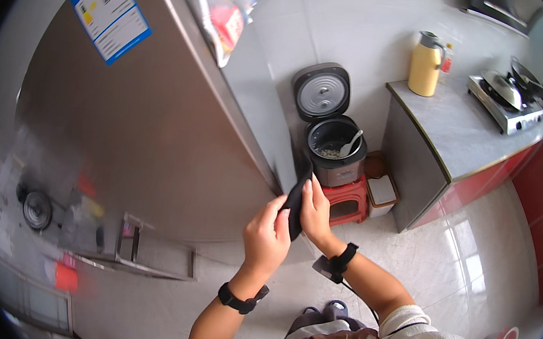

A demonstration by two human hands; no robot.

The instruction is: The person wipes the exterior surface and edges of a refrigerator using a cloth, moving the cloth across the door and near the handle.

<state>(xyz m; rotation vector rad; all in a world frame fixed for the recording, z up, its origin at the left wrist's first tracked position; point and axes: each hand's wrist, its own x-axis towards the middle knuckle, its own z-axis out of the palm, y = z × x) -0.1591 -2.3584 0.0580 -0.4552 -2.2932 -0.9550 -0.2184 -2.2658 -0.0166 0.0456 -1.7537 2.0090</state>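
Note:
Both my hands grip a thin black object (pixel 295 207) whose kind I cannot tell, held upright in front of me. My left hand (pixel 269 232) has it from the left side, and my right hand (pixel 317 212) from the right. Each wrist wears a black strap with a small device. Just beyond my hands, a rice cooker (pixel 336 172) sits on a red plastic stool (pixel 356 199) with its lid (pixel 324 95) raised. Inside the pot are a little rice (pixel 328 153) and a pale rice paddle (pixel 351 143).
A tall refrigerator (pixel 156 121) stands close on the left. On the right, a grey counter (pixel 438 118) bears a yellow thermos jug (pixel 425 66) and a gas stove (pixel 506 111) with pans. A white bin (pixel 381 194) stands beside the stool.

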